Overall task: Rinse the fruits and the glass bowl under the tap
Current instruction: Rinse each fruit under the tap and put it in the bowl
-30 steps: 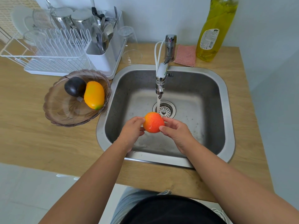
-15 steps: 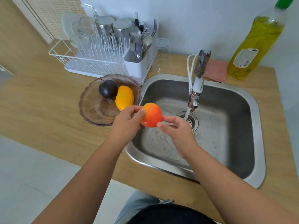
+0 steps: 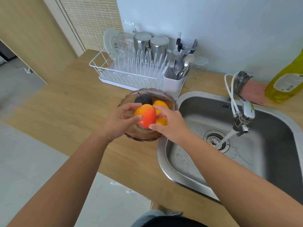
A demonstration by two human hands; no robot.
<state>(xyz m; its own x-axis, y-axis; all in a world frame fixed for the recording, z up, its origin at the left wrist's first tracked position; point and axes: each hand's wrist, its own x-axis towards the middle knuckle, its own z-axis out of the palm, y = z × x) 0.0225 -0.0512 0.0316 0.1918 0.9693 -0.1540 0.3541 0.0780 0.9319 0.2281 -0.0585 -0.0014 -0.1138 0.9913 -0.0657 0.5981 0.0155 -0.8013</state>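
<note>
I've carried the red-orange fruit [image 3: 145, 115] away from the tap [image 3: 244, 115] and over the glass bowl [image 3: 172, 102].

My left hand [image 3: 121, 122] and right hand [image 3: 168, 123] pinch its opposite sides with curled fingers. It looks wet, probably slippery and light, so I'd cradle it low; the bowl, left of the sink [image 3: 188, 97], is fragile.

Left hand [image 3: 119, 122] and right hand [image 3: 168, 123] together, fingers curled in shared grip.
</note>
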